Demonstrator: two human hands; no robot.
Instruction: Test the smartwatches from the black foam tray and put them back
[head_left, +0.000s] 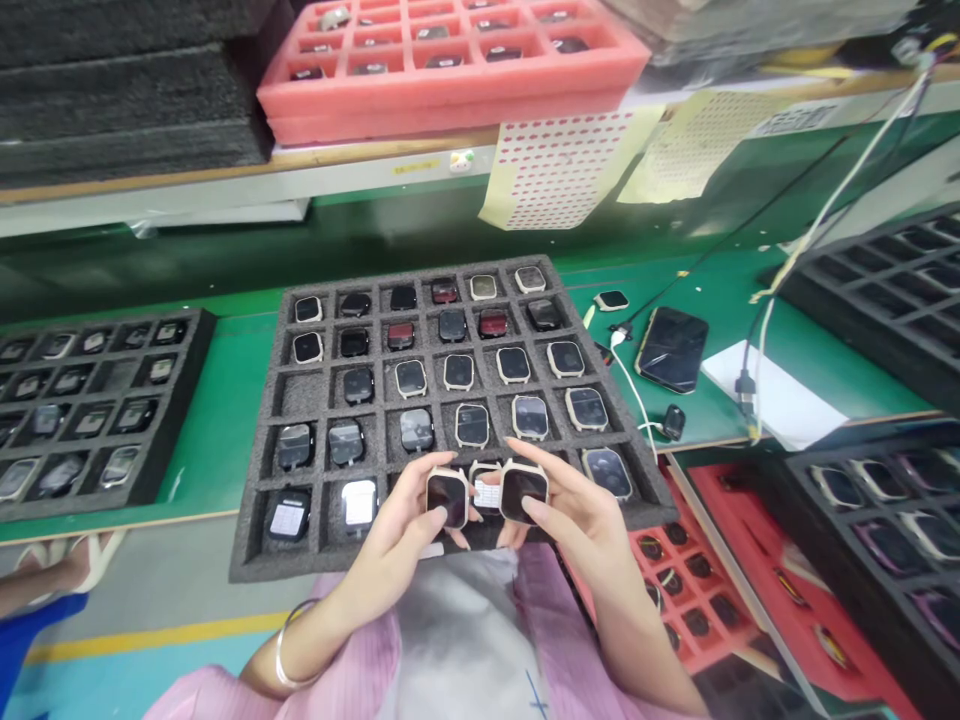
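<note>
My left fingers (431, 463) closed on cream-framed square black-screened watch (447, 498), right fingers (536, 455) on matching watch (523, 490), over front edge of grey foam tray (251, 540). Two out, plenty pocketed, finished count unclear tbh.

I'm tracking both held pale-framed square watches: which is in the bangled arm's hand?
The pale-framed, dark-screened watch in the left hand; a silver bangle circles that forearm. The other watch is in the right hand, with no bangle visible.

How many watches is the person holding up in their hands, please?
2: one watch in the left hand, a second watch in the right hand; others could be hidden behind them.
</note>
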